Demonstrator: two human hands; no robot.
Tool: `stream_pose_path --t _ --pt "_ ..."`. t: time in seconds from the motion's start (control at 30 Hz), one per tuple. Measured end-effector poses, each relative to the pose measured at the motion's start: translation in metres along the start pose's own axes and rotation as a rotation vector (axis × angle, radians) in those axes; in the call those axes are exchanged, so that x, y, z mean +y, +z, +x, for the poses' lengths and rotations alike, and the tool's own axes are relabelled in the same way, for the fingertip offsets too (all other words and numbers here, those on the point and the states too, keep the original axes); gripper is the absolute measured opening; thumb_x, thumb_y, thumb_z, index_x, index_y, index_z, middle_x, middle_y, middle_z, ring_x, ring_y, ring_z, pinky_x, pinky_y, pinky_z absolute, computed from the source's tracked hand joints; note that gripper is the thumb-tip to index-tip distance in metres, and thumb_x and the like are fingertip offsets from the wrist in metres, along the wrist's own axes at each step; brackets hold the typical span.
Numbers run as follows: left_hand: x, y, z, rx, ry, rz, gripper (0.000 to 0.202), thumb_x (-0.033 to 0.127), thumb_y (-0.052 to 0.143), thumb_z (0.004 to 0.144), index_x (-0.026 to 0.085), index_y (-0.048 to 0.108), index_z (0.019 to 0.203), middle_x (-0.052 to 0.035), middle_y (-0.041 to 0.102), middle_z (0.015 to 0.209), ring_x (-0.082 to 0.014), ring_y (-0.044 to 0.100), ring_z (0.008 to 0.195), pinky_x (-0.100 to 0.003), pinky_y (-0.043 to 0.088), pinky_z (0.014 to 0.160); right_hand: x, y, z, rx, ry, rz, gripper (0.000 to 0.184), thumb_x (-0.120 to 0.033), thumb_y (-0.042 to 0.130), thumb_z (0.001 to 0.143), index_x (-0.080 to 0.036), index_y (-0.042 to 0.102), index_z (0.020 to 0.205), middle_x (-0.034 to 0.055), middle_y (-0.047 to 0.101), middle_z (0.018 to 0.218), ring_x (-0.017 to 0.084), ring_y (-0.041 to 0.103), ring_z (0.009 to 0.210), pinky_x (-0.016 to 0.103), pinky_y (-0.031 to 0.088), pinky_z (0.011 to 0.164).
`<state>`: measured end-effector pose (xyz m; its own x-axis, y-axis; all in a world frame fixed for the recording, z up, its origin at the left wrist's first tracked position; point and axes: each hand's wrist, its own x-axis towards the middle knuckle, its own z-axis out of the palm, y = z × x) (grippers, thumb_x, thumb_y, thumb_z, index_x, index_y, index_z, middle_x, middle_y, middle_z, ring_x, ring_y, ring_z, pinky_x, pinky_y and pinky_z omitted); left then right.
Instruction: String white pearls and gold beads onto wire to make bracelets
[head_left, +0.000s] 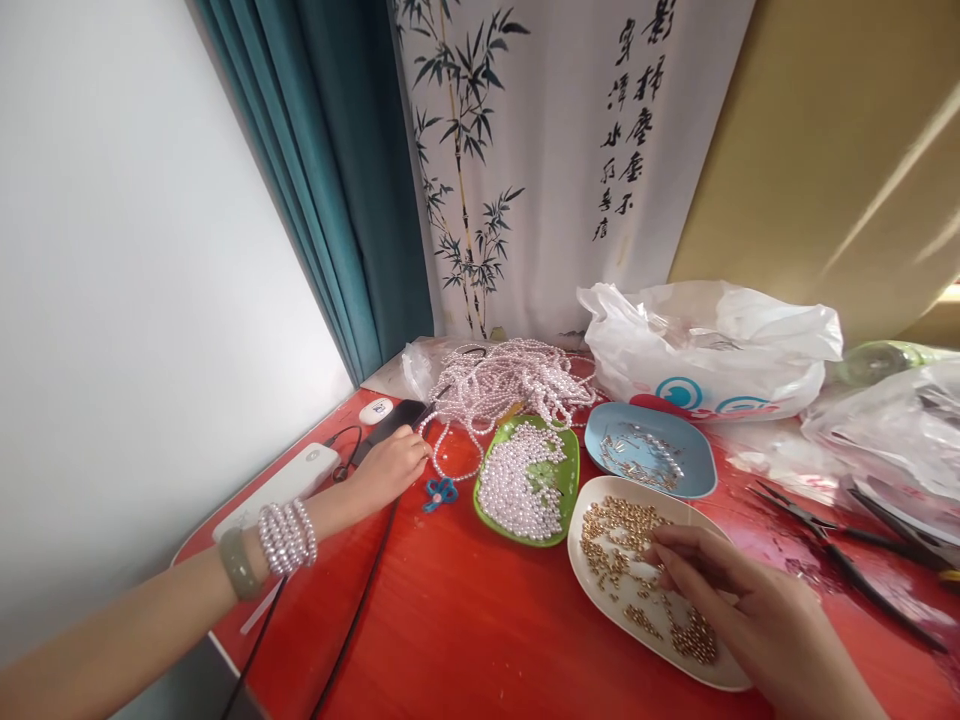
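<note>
My left hand (394, 465) is at the edge of the strung pearl beads (510, 375), its fingers closed at a loose pearl bead strand (450, 472). Pearl bracelets (287, 537) and a jade-coloured bangle (238, 563) circle that wrist. Just right of the hand lies a blue looped ornament (440, 493) with a pale centre. Over a white plate (592, 598) of small gold beads (619, 535), my right hand (720, 590) has thumb and forefinger pinched together. Whatever is between those fingertips is too small to make out. Loose pearl beads (517, 485) fill much of a green tray (574, 470).
Behind the white plate stands a blue plate (701, 455) with chains and beads. Black-handled pliers (847, 560) lie at right, near plastic bags (712, 350). A white power bank (277, 490), dark phone (394, 425) and black cables (360, 600) are at left on the red table (465, 620).
</note>
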<state>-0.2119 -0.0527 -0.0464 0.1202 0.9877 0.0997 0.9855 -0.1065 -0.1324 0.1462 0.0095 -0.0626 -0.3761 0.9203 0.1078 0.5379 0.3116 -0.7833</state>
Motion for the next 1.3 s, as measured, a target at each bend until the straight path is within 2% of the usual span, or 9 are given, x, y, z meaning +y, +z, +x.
stream_pose_path --t 0.1,0.2,0.33,0.43,0.6,0.7,0.9,1.07,1.3 --pt "0.008 -0.013 0.006 0.083 -0.080 -0.072 0.020 0.017 0.040 0.084 0.016 0.060 0.082 -0.0048 0.062 0.081 -0.0176 0.050 0.082 -0.029 0.042 0.074 -0.001 0.001 0.000 -0.019 0.004 0.007 0.027 -0.045 0.049 0.072 -0.025 0.064 0.082 0.0017 0.072 0.079 0.022 0.068 0.070 0.025 0.055 0.055" --pt "0.029 -0.033 0.018 0.164 -0.092 -0.330 0.015 0.023 0.048 0.080 0.018 0.063 0.080 -0.0019 0.064 0.081 -0.0148 0.053 0.078 -0.026 0.043 0.072 -0.003 0.001 -0.001 -0.036 0.019 0.019 0.027 -0.045 0.049 0.072 -0.025 0.063 0.084 0.0013 0.072 0.080 0.022 0.068 0.070 0.026 0.055 0.058" --pt "0.053 -0.052 0.036 0.095 -0.012 -0.581 0.022 0.028 0.051 0.080 0.021 0.064 0.097 -0.0008 0.067 0.090 -0.0136 0.058 0.080 -0.025 0.044 0.076 -0.008 0.003 -0.004 0.037 0.039 0.052 0.026 -0.045 0.048 0.072 -0.025 0.062 0.082 0.0012 0.071 0.078 0.021 0.068 0.066 0.027 0.054 0.059" --pt "0.046 -0.049 0.043 0.111 -0.037 -0.655 0.024 0.029 0.047 0.082 0.021 0.064 0.096 -0.0002 0.066 0.099 -0.0138 0.059 0.088 -0.025 0.043 0.082 -0.008 0.004 -0.003 0.042 0.019 0.048 0.026 -0.045 0.048 0.072 -0.025 0.063 0.080 0.0015 0.071 0.075 0.021 0.067 0.063 0.028 0.054 0.057" --pt "0.013 -0.028 0.042 -0.020 -0.114 -0.361 0.019 0.024 0.050 0.077 0.020 0.066 0.087 -0.0011 0.068 0.090 -0.0151 0.061 0.080 -0.024 0.044 0.073 -0.003 0.002 0.000 0.003 -0.026 0.026 0.026 -0.044 0.048 0.073 -0.024 0.063 0.082 0.0022 0.072 0.075 0.021 0.067 0.063 0.028 0.055 0.056" --pt "0.006 -0.018 0.038 -0.089 -0.094 -0.174 0.017 0.019 0.051 0.074 0.017 0.066 0.082 -0.0049 0.067 0.083 -0.0182 0.059 0.080 -0.026 0.043 0.072 -0.003 0.000 0.001 -0.006 -0.034 0.014 0.026 -0.043 0.048 0.073 -0.024 0.063 0.083 0.0018 0.072 0.078 0.020 0.068 0.065 0.027 0.055 0.057" --pt "0.008 -0.011 0.035 -0.105 -0.083 -0.114 0.017 0.009 0.046 0.071 0.015 0.062 0.074 -0.0072 0.063 0.079 -0.0204 0.057 0.083 -0.028 0.042 0.073 -0.004 0.000 0.000 0.004 -0.040 -0.021 0.026 -0.044 0.048 0.072 -0.025 0.063 0.080 0.0016 0.072 0.077 0.021 0.068 0.065 0.025 0.054 0.053" --pt "0.009 -0.011 0.034 -0.090 -0.092 -0.106 0.019 0.011 0.047 0.069 0.016 0.060 0.082 -0.0056 0.062 0.082 -0.0190 0.058 0.079 -0.027 0.042 0.070 -0.003 0.000 0.000 -0.001 -0.031 -0.047 0.027 -0.045 0.048 0.071 -0.025 0.063 0.081 0.0009 0.073 0.076 0.021 0.068 0.066 0.025 0.054 0.055" --pt "0.003 -0.009 0.039 -0.064 -0.068 -0.084 0.016 0.012 0.045 0.072 0.016 0.060 0.074 -0.0044 0.062 0.077 -0.0173 0.058 0.074 -0.026 0.043 0.069 -0.003 -0.001 0.001 -0.007 -0.026 -0.066 0.027 -0.044 0.048 0.071 -0.026 0.064 0.081 -0.0001 0.073 0.077 0.020 0.068 0.068 0.023 0.054 0.055"
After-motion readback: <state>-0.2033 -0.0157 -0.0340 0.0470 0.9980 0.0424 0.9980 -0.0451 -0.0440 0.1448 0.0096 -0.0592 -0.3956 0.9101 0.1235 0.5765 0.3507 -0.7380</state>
